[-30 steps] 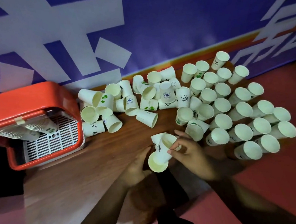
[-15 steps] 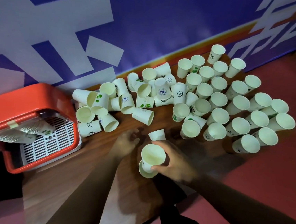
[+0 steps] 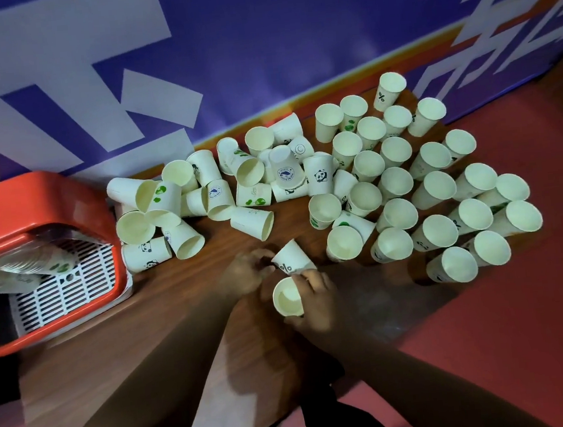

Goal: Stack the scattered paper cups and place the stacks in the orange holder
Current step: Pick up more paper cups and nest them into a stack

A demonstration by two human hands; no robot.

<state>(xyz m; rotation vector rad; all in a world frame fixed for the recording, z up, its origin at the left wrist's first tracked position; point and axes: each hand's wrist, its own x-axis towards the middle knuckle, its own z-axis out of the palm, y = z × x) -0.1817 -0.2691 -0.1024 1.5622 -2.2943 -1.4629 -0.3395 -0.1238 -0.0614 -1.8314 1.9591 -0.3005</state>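
While cups (image 3: 390,182) lay scattered across the table (image 3: 114,350), I saw the right hand (image 3: 316,299) curled round one cup (image 3: 287,298), mouth up; the left hand (image 3: 246,272) touched a tilted cup (image 3: 291,259), its grip lost in blur. Stacks (image 3: 37,267) lay in the holder (image 3: 76,198), far left.

Dim, soft-focus wide-angle view; edges bend, blurred hands cast shadows.
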